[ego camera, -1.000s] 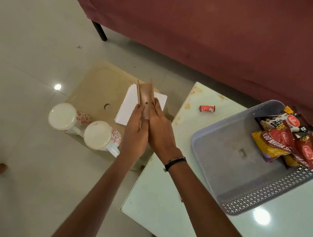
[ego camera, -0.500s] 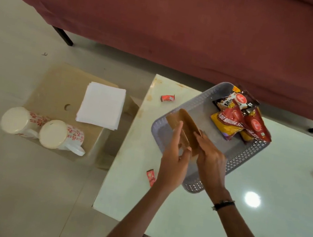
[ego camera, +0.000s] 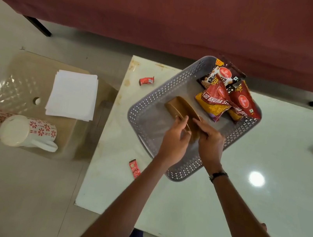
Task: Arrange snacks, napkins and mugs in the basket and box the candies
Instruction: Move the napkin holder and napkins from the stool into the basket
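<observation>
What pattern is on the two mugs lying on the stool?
Red flower motifs on white mugs, seen in the head view.

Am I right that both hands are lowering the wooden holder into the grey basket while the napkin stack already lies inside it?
Not quite: in the head view the napkin stack lies outside the grey basket, on the stool beside the mugs; the rest holds.

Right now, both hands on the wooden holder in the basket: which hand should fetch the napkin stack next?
Left, probably. The left hand is on the side toward the napkin stack lying on the stool left of the table. The right hand would have to cross over, and can steady the wooden holder.
</observation>
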A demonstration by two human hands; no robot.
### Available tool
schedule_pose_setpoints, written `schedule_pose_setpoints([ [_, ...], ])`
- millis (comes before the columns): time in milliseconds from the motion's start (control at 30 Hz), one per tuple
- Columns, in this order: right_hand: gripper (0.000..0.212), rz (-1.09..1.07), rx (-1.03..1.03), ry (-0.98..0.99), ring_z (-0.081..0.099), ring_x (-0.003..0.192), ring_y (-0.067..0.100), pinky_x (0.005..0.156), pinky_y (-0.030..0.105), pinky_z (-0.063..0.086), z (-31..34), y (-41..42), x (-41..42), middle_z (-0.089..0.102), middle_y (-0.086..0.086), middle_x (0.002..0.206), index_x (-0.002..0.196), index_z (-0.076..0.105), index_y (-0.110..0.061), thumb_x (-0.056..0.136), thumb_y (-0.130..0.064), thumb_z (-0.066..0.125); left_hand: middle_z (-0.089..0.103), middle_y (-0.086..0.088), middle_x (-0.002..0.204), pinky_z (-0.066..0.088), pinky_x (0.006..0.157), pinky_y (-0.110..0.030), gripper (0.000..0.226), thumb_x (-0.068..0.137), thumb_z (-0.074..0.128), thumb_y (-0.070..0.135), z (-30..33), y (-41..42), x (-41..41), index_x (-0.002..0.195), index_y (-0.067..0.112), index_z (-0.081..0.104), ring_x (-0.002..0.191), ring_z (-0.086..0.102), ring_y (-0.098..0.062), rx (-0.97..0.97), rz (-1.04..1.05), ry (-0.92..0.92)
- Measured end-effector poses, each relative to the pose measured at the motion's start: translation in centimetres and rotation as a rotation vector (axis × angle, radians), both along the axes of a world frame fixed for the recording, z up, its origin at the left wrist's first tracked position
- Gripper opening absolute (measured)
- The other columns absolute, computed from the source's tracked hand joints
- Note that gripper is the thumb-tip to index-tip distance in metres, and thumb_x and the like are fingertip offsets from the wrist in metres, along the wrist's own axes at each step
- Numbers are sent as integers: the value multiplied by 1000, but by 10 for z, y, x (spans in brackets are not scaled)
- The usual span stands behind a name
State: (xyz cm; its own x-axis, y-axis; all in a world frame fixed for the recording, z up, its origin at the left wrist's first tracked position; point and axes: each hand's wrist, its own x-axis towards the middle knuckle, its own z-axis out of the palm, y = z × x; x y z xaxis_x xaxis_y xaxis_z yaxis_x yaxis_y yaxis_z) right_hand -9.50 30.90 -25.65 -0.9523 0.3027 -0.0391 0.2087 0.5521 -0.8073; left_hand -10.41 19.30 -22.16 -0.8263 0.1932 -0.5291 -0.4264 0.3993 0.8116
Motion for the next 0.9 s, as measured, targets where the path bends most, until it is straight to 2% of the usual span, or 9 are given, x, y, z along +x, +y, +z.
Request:
schedule_pose_setpoints([
  [100,39,6,-5,-12,65,106,21,89,14,48,2,0,-4,68,12,114,108,70,-9,80,14,54,26,-15,154,29,115,-48,48,97,41,21,2,0,-3,144,19,30,142,27,-28,35,45,-27],
  [233,39,81,67,-13,64,108,20,90,35,53,5,2,-5,66,10,120,110,69,-11,83,11,52,28,-13,154,28,117,-44,49,96,42,17,3,-1,-2,143,22,32,143,27,-22,44,56,-26],
  [333,30,230,372,32,69,95,22,71,35,61,17,4,-1,60,6,131,108,69,-12,88,-6,47,38,-5,150,33,115,-41,47,95,44,12,12,-8,2,140,23,39,141,32,-18,43,97,80],
  [433,24,203,509,132,70,87,20,61,28,59,39,-5,3,67,6,120,97,67,-11,91,-11,44,51,8,136,46,104,-41,38,94,45,7,31,-25,9,129,20,52,128,50,-16,53,283,221],
  [567,18,216,395,127,68,67,18,50,28,55,63,-46,-8,72,2,92,100,63,-15,89,-3,54,63,5,118,54,91,-47,29,92,48,7,38,-73,15,109,28,59,109,61,-12,16,583,283],
  [633,21,294,322,134,62,63,12,51,15,49,68,-79,-20,71,0,87,103,63,-14,88,-2,54,63,5,117,53,94,-45,30,91,47,2,35,-102,12,111,19,61,109,60,-12,-73,690,299],
  [667,23,338,285,133,61,67,10,54,13,48,69,-99,-27,71,1,89,106,62,-13,89,-2,53,62,4,117,51,96,-42,35,88,46,-2,33,-118,10,115,15,60,109,59,-13,-126,717,311],
  [800,30,431,13,-25,64,98,20,85,34,54,54,-182,-48,67,6,113,116,58,-10,89,-3,46,58,-8,130,39,103,-26,42,85,44,-6,25,-179,-2,124,5,55,123,52,-20,-306,715,379],
  [900,38,372,-199,-276,60,110,23,96,38,49,36,-236,-61,59,9,128,128,50,-8,91,-7,47,51,-11,139,36,110,-37,45,86,43,-3,13,-217,-14,130,4,50,131,44,-23,-391,635,369],
])
